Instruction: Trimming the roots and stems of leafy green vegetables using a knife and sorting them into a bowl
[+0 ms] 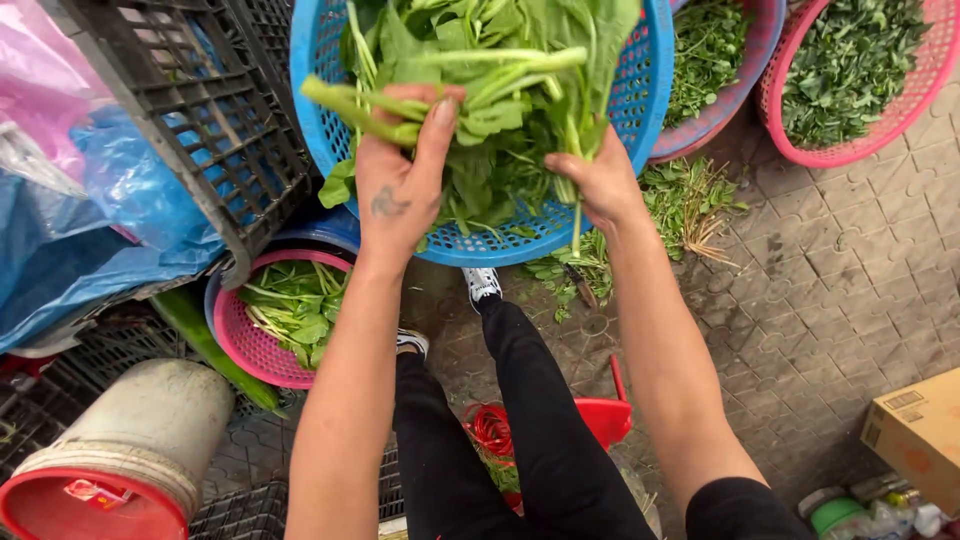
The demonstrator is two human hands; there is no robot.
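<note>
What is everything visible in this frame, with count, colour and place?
leafy greens: one heap, green, in the blue basket
blue basket: one, top centre
small pink basket: one, holds green stalks, lower left
herb baskets: two, pink rims, full of dark green leaves, top right
loose herbs: one pile, green, on the paving right of the blue basket
black crate: one, tilted, upper left
plastic bags: blue and pink, far left
bucket: one, white with red rim, lying bottom left
cardboard box: one, brown, right edge
red dustpan: one, between the legs
left hand: grip shut on a bunch of stalks
right hand: grip shut on greens stems
</note>
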